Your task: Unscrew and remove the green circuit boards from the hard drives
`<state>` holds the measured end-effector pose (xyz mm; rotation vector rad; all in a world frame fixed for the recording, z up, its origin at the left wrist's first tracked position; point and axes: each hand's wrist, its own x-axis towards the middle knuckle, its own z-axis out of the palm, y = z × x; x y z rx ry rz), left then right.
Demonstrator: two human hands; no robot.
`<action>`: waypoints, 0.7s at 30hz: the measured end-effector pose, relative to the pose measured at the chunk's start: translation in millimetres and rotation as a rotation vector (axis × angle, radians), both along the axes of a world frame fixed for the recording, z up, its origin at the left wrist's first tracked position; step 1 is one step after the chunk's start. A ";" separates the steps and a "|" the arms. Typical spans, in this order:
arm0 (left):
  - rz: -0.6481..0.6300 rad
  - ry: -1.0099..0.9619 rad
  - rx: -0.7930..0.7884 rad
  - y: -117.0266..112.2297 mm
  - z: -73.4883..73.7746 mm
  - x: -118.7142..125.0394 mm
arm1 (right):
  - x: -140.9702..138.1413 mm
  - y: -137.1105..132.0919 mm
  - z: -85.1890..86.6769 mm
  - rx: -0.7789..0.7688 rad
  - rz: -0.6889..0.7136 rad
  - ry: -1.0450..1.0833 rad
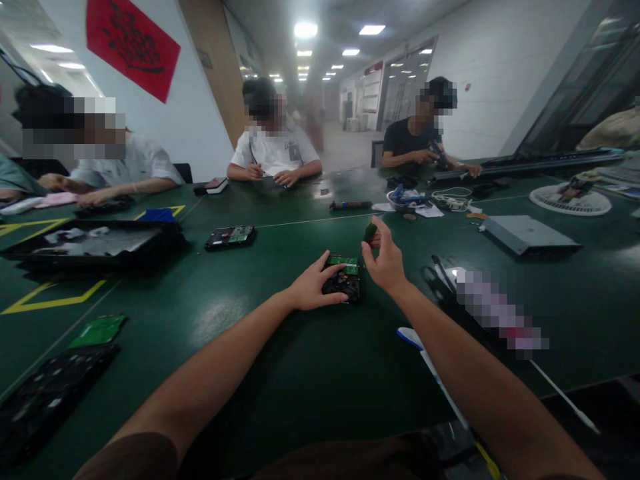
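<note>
A small black hard drive [343, 281] with a green circuit board on top lies on the dark green table [300, 373] straight ahead of me. My left hand [315, 287] rests on its left edge, fingers curled round it. My right hand [384, 260] is raised just above and to the right of the drive, its fingers pinched on a small dark green part [370, 231].
Another drive [231, 237] lies further left, beside a black tray [90, 243]. A grey box [525, 233], tools [440, 270], a fan grille [570, 199] and a bowl [405, 197] sit to the right. Three people are seated across the table. A green board [98, 330] lies near left.
</note>
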<state>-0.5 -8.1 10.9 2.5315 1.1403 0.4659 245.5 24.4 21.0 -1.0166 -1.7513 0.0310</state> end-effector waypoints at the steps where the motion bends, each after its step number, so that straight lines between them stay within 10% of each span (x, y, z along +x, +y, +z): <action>1: 0.003 0.002 0.000 0.2 -0.1 0.2 | -0.1 -0.1 0.1 -0.001 0.000 -0.002; 21: 0.012 0.009 -0.006 4.7 -5.5 0.3 | 0.2 0.1 1.3 0.000 -0.015 -0.011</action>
